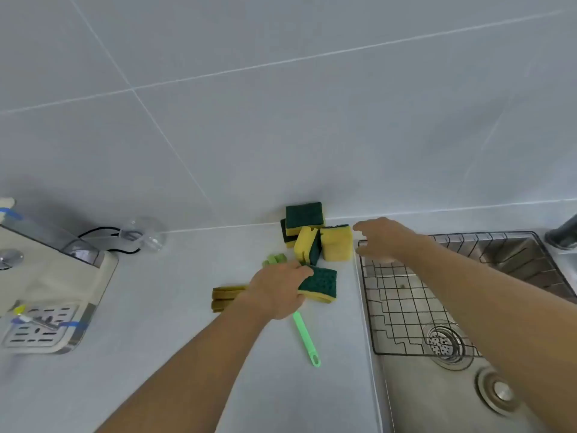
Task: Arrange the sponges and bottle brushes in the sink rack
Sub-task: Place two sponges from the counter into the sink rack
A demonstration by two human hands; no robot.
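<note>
Our left hand [278, 290] pinches the nearest sponge [320, 284] on the counter [175, 339], above the green bottle brush [307, 339]; our right hand [382, 240] hangs spread over the far left corner of the sink rack [406, 307]. More sponges [312, 234] huddle just left of the rack, against the far wall

Under the left hand [276, 290] lies a yellow foam sponge with rough green scouring face [320, 284] and a glossy pale-green plastic brush handle [304, 337]. Below the right hand [382, 240], a thin dark wire sink rack [402, 303] sits in the brushed steel sink [437, 398]. The white table [187, 323] looks smooth, matt.
</note>
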